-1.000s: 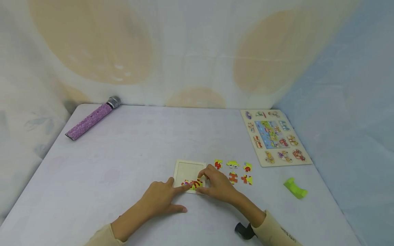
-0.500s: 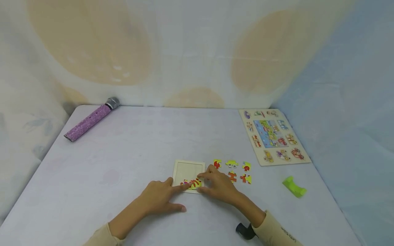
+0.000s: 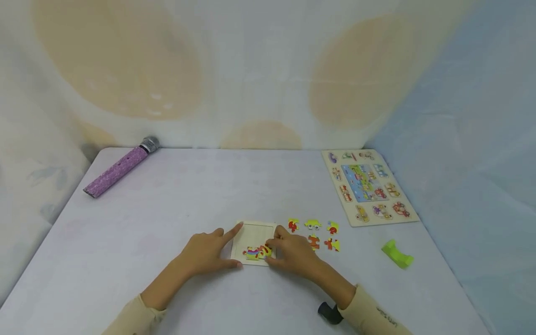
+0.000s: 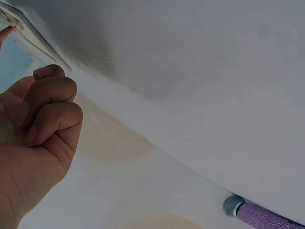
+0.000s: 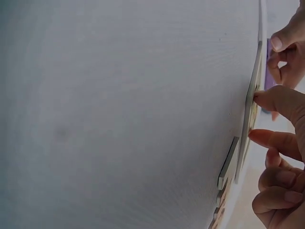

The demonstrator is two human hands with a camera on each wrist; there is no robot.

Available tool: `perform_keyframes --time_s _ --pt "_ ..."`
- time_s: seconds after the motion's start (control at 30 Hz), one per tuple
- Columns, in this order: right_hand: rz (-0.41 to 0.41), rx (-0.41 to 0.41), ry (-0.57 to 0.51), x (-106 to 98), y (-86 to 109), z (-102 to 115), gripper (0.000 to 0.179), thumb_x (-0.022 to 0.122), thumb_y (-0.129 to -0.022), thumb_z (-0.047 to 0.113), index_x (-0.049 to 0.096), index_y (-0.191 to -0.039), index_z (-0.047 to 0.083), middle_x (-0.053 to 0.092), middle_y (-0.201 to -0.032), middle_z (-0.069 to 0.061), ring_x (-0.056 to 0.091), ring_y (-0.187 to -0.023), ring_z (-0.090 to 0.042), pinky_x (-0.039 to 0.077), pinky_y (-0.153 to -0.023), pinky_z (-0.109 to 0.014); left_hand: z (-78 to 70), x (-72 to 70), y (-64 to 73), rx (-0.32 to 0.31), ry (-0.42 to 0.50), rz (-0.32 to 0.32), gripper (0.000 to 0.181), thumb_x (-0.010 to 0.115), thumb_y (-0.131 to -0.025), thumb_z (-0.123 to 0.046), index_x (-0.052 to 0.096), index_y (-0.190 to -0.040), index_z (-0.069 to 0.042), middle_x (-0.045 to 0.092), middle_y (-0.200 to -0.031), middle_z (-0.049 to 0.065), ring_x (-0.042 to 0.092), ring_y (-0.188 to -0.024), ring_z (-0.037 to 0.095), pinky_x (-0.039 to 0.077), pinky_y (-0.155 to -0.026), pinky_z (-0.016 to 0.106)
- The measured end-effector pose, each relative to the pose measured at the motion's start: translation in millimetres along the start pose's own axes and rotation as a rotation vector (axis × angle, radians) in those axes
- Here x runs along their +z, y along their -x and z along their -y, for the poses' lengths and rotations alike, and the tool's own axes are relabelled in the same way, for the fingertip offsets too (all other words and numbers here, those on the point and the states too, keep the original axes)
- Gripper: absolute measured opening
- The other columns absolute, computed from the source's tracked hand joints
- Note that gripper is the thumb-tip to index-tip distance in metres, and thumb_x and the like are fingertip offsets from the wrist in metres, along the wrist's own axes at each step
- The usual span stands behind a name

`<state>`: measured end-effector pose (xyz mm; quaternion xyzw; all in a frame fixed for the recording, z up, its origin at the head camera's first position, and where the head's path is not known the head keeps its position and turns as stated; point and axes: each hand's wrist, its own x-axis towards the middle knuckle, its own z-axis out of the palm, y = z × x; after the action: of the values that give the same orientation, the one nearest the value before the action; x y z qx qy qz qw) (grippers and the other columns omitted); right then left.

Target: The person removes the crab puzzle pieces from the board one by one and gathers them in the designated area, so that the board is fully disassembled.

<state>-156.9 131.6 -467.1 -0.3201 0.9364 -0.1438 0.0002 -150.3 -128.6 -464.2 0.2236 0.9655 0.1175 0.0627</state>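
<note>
A small square wooden puzzle tray (image 3: pixel 253 235) lies on the table, two joined yellow-and-red puzzle pieces (image 3: pixel 252 253) along its bottom. The left hand (image 3: pixel 206 253) holds the tray's left side, index finger at the upper left corner and thumb at the lower left one. In the left wrist view its other fingers (image 4: pixel 57 112) are curled in. The right hand (image 3: pixel 295 253) pinches the right-hand puzzle piece (image 3: pixel 264 251) between thumb and index finger, inside the tray's lower right corner. In the right wrist view these two fingertips (image 5: pixel 259 98) touch the tray (image 5: pixel 248 114).
Several loose puzzle pieces (image 3: pixel 312 224) lie right of the tray. A larger picture puzzle board (image 3: pixel 351 211) sits at the back right, a green curved block (image 3: pixel 397 254) before it. A purple microphone (image 3: pixel 117 171) lies back left. A black object (image 3: pixel 330 313) is partly under the right sleeve.
The left index finger has left the puzzle pieces and moved up to the tray's upper left corner; its thumb has come to the lower left corner. The right hand stays at the right-hand piece.
</note>
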Motion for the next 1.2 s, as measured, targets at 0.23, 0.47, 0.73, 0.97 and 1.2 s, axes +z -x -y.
perform_keyframes --time_s 0.23,0.47,0.73,0.97,1.2 --pt "-0.039 -0.031 0.025 0.0 -1.2 0.5 0.034 0.081 -0.08 0.036 0.077 -0.107 0.016 0.045 -0.09 0.005 0.038 -0.059 -0.003 0.029 -0.05 -0.015 12.0 0.7 -12.1 -0.039 0.052 0.072 0.123 0.079 -0.058 -0.075 0.028 -0.158 -0.024 0.065 -0.098 0.0 0.055 -0.071 0.012 0.046 -0.067 0.035" --pt "-0.134 -0.027 0.037 -8.6 8.5 -7.7 0.033 0.08 -0.078 0.037 0.074 -0.104 0.019 0.047 -0.092 0.004 0.036 -0.059 -0.002 0.027 -0.048 -0.015 10.5 -2.0 -16.3 -0.043 0.065 0.107 0.123 0.084 -0.057 -0.068 0.031 -0.157 -0.018 0.068 -0.106 0.004 0.058 -0.075 0.014 0.046 -0.069 0.036" --pt "-0.228 0.035 0.026 -22.8 47.0 -40.7 0.034 0.086 -0.07 0.035 0.075 -0.097 0.019 0.046 -0.093 0.005 0.03 -0.057 -0.001 0.026 -0.049 -0.015 11.0 -4.4 -17.0 -0.055 0.042 0.12 0.125 0.086 -0.055 -0.068 0.031 -0.156 -0.019 0.066 -0.098 0.0 0.056 -0.072 0.013 0.046 -0.068 0.037" --pt "-0.178 0.092 0.076 -25.9 75.0 -61.2 0.035 0.087 -0.068 0.034 0.077 -0.098 0.02 0.043 -0.091 0.006 0.033 -0.06 -0.001 0.028 -0.05 -0.015 13.2 -3.1 -17.3 -0.053 0.04 0.122 0.126 0.084 -0.054 -0.07 0.031 -0.156 -0.019 0.067 -0.098 0.0 0.055 -0.073 0.012 0.045 -0.068 0.036" --pt "-0.032 0.174 0.075 -30.1 84.2 -65.8 0.038 0.085 -0.071 0.035 0.077 -0.104 0.019 0.039 -0.093 0.006 0.035 -0.062 -0.001 0.03 -0.052 -0.016 12.9 -1.0 -18.6 -0.038 0.048 0.114 0.127 0.083 -0.054 -0.072 0.031 -0.157 -0.019 0.067 -0.1 0.002 0.054 -0.071 0.012 0.045 -0.067 0.036"
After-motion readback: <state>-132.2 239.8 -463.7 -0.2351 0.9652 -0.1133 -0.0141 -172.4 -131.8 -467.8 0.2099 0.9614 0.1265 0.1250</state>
